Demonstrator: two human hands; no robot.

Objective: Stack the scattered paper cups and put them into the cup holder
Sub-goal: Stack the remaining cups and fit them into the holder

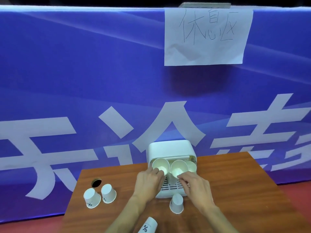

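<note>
A white box-shaped cup holder (pixel 170 147) stands at the far side of the wooden table (pixel 235 190). My left hand (pixel 149 181) pinches the rim of a paper cup (pixel 160 165) tilted with its mouth toward me, in front of the holder's opening. My right hand (pixel 196 184) grips a second tilted cup (pixel 179 168). Behind it, a third cup (pixel 192 166) peeks out. Two cups (pixel 91 198) (pixel 108 193) stand upside down at the left. Another upside-down cup (pixel 176 203) sits in front of the holder. One cup (pixel 148 226) lies at the near edge.
A round dark hole (pixel 96 182) is cut in the table top at the left. A blue banner (pixel 84 73) with large white characters hangs right behind the table, with a handwritten paper sheet (pixel 207 36) on it. Red floor (pixel 296 199) shows at the right.
</note>
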